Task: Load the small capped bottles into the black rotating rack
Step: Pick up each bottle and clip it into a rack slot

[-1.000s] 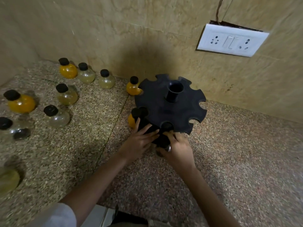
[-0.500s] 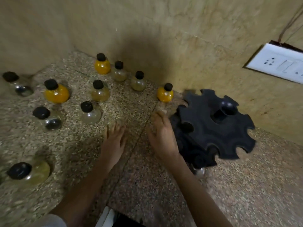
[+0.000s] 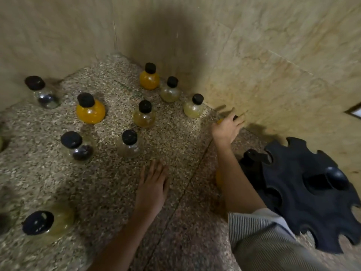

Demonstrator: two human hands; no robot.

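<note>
The black rotating rack (image 3: 312, 194) stands at the right by the wall. One black cap (image 3: 255, 155) sits in a slot on its left side, and an orange bottle (image 3: 218, 178) peeks out behind my right forearm. My right hand (image 3: 226, 128) lies over a small orange bottle (image 3: 220, 121) at the wall, fingers blurred around its cap; the grip is unclear. My left hand (image 3: 154, 188) rests flat and open on the counter. Several loose capped bottles stand to the left, among them an orange one (image 3: 90, 113), an amber one (image 3: 144, 117) and a clear one (image 3: 130, 147).
The speckled stone counter (image 3: 185, 222) meets tiled walls at the back and left, forming a corner. A yellowish bottle (image 3: 46, 222) stands near the front left. The corner of a white socket plate (image 3: 356, 112) shows at the right edge.
Both hands have left the rack. My right hand moved up to the orange bottle by the wall, my left hand settled flat on the counter. The view swung left.
</note>
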